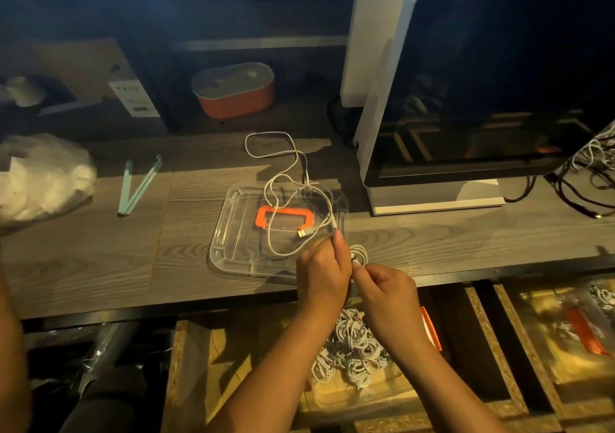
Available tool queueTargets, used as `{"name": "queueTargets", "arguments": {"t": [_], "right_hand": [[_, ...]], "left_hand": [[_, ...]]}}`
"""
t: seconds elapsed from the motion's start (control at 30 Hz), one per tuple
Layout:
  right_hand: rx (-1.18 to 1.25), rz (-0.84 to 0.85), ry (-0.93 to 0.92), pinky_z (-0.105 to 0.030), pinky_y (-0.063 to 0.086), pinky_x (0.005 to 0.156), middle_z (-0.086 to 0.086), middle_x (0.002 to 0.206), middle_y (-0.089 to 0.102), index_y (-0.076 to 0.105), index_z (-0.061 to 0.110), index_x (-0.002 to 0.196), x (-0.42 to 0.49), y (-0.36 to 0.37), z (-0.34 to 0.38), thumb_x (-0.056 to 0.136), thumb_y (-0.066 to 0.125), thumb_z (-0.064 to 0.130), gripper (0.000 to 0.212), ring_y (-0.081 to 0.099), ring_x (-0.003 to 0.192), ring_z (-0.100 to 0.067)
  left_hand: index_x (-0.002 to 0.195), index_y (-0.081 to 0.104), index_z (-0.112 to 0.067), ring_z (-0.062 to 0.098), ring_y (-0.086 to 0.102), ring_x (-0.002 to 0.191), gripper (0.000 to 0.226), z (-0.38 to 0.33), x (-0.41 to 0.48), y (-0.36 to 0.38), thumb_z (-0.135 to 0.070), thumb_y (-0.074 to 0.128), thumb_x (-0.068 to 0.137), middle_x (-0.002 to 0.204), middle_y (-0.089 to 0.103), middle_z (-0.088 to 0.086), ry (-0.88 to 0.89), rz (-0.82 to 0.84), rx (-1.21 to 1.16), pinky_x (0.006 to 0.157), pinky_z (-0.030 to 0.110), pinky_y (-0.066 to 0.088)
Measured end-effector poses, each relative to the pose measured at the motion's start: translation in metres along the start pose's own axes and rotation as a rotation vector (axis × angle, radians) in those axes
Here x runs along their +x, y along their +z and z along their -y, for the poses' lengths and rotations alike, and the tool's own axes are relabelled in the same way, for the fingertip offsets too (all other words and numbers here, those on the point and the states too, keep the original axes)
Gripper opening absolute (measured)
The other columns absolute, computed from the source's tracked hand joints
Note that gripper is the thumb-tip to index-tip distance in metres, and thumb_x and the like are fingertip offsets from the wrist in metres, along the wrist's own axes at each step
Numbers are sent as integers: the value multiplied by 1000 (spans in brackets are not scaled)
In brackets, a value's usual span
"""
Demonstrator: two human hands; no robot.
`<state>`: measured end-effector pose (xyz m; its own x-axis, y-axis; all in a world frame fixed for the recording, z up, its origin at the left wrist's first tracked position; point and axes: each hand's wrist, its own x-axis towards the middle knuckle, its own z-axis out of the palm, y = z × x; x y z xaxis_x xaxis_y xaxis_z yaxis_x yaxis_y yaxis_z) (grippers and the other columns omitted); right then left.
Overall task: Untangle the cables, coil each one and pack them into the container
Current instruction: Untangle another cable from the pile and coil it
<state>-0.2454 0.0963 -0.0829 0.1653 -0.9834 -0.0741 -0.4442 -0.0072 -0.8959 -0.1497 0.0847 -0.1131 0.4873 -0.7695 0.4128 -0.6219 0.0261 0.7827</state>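
Note:
A clear plastic lid with an orange handle lies on the wooden desk. A loose white USB cable runs from the desk's back across the lid, its plug lying on the lid. My left hand grips a small coil of white cable at the lid's front right corner. My right hand pinches the cable's end right beside the coil. Most of the coil is hidden behind my hands.
An orange container with a clear lid stands at the back. A monitor fills the right. Two pale green sticks and a plastic bag lie left. A pile of white cables sits in a drawer below the desk edge.

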Motion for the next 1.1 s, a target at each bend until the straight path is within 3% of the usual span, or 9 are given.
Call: {"name": "queueTargets", "arguments": {"t": [0.27, 0.4, 0.5, 0.6, 0.7, 0.8, 0.9, 0.97, 1.1], "right_hand": [[-281, 32, -14, -18, 24, 43, 7, 41, 39, 43, 25, 47, 6, -2, 6, 94, 54, 32, 48, 39, 40, -8], [-347, 14, 4, -20, 26, 48, 6, 55, 44, 47, 23, 47, 11, -2, 9, 94, 53, 34, 48, 41, 51, -7], [-366, 65, 18, -21, 28, 53, 0, 73, 52, 64, 16, 66, 11, -1, 10, 96, 49, 36, 39, 47, 64, -7], [-385, 170, 2, -29, 33, 61, -2, 73, 55, 67, 10, 78, 9, -1, 12, 98, 46, 30, 35, 51, 71, -15], [-104, 170, 128, -40, 51, 61, -10, 58, 60, 69, 4, 73, 13, -4, 14, 93, 56, 28, 34, 59, 61, -30], [199, 117, 255, -35, 53, 57, -4, 49, 59, 72, 7, 70, 12, -5, 15, 85, 68, 26, 25, 58, 49, -22], [300, -19, 237, -33, 55, 54, -4, 58, 64, 67, 12, 83, 7, -4, 15, 76, 76, 22, 16, 64, 51, -18], [409, -61, 253, -28, 52, 52, -3, 63, 60, 57, 13, 94, 8, -6, 14, 72, 78, 18, 31, 61, 51, -14], [373, 117, 207, -17, 50, 57, 1, 79, 66, 59, 24, 108, 15, -11, 15, 80, 69, 23, 29, 65, 67, -8]], "left_hand": [[55, 55, -12, 9, 39, 38, 48, 9, 3, -3, -26, 34, 95, 46, 49, -1, 69, 19, 170, 40, 15, 20], [55, 56, -10, 4, 33, 39, 47, 8, 3, -2, -25, 35, 94, 46, 47, -3, 39, 22, 149, 43, 8, 14], [56, 56, -10, -3, 25, 36, 47, 9, 2, -3, -26, 36, 95, 48, 38, -12, -33, 11, 114, 40, 7, 12], [57, 57, -9, -5, 26, 35, 41, 11, 5, -6, -20, 42, 94, 50, 32, -17, -62, 4, 104, 34, 10, 17], [57, 56, -7, -5, 27, 36, 39, 10, 9, -7, -17, 43, 93, 50, 31, -17, -57, -12, 61, 36, 11, 27], [58, 51, -15, -2, 30, 35, 38, 6, 11, -8, -18, 42, 94, 50, 28, -20, -35, -20, 12, 40, 8, 29], [62, 42, -25, 0, 47, 47, 34, 2, 14, -11, -26, 38, 96, 49, 29, -21, -39, -5, -80, 44, 7, 31], [60, 37, -29, -1, 47, 49, 34, 1, 12, -12, -33, 32, 94, 48, 32, -19, -50, 36, -150, 46, 9, 31], [62, 42, -32, -2, 46, 50, 36, -3, 5, -13, -35, 36, 97, 52, 42, -14, -196, 101, -321, 50, 9, 31]]}}
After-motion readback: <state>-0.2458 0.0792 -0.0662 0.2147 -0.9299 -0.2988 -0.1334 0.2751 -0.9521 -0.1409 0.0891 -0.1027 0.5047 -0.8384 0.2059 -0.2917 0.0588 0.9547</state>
